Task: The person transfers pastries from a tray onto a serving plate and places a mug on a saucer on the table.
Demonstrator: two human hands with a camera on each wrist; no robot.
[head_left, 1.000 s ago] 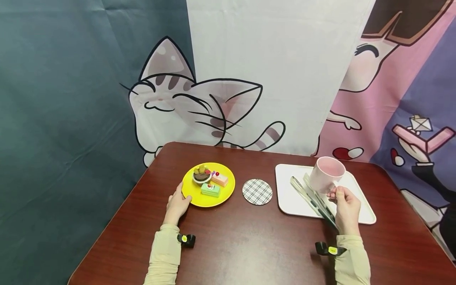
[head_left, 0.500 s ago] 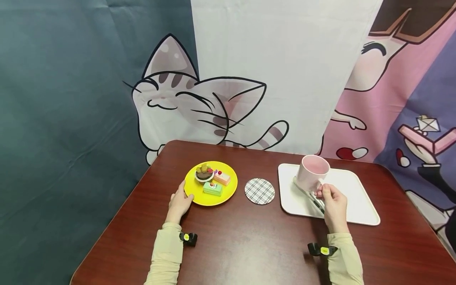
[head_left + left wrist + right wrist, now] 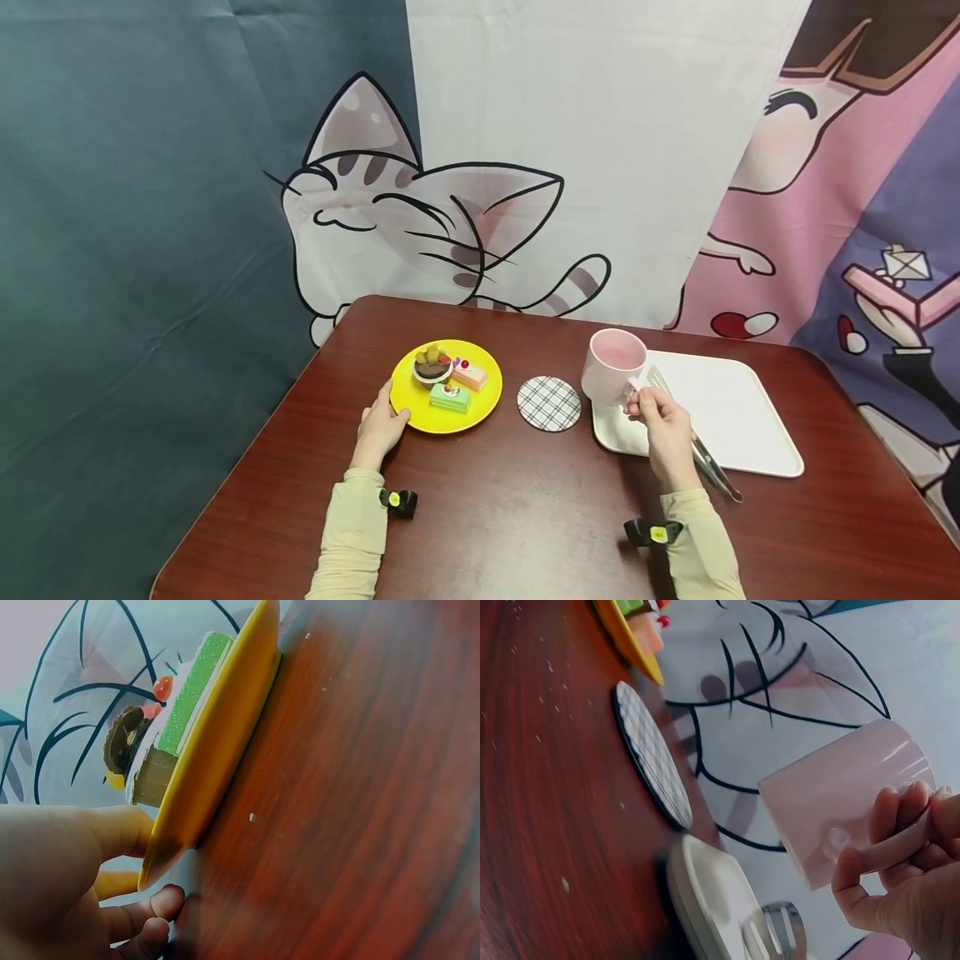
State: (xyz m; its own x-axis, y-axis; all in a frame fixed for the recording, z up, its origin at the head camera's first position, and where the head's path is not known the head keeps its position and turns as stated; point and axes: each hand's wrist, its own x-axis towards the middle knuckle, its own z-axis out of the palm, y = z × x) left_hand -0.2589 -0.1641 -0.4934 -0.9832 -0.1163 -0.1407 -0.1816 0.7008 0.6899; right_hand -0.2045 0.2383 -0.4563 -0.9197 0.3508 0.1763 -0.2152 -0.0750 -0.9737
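Note:
A pink mug hangs upright above the left edge of the white tray. My right hand grips it by the handle, fingers curled round it in the right wrist view. Metal tongs lie across the tray, partly behind that hand and reaching past its near edge. At the left, my left hand pinches the rim of a yellow plate, thumb above and other fingers at the underside. The plate bears a green cake slice, a pink cake slice and a chocolate dessert cup.
A round checked coaster lies between plate and tray, just left of the mug. The brown wooden table ends at the back against a hanging cloth printed with a cartoon cat.
My right hand has carried the mug leftward from over the tray's middle to its left edge, uncovering more of the tray. My left hand stays at the plate; the view shifts slightly.

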